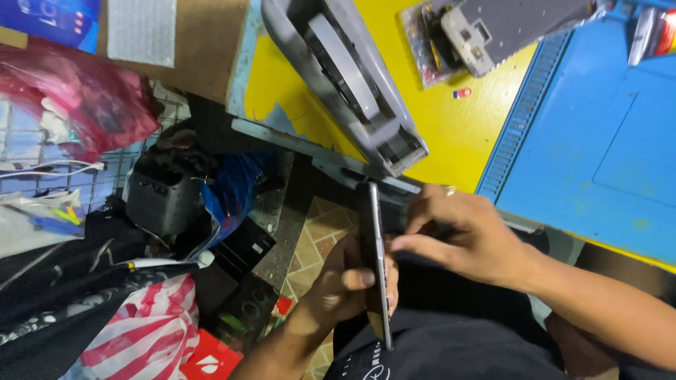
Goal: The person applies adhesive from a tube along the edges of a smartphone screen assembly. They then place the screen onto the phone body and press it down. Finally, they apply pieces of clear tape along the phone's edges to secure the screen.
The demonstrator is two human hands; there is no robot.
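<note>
Light is bright and even on the yellow table [451,134] toward 12 and 2 o'clock, colours saturated. The floor [317,232] and clutter from 7 to 9 o'clock sit dim. The hands [422,250] look slightly soft with motion blur. Straight edges bow toward the frame's corners.

the phone [374,246] shows only its thin edge, its faces turned from view. the left hand [345,281] covers its lower part; the right hand [465,236] hides what its fingertips touch. the blue mat [598,141] runs off the right edge.
</note>
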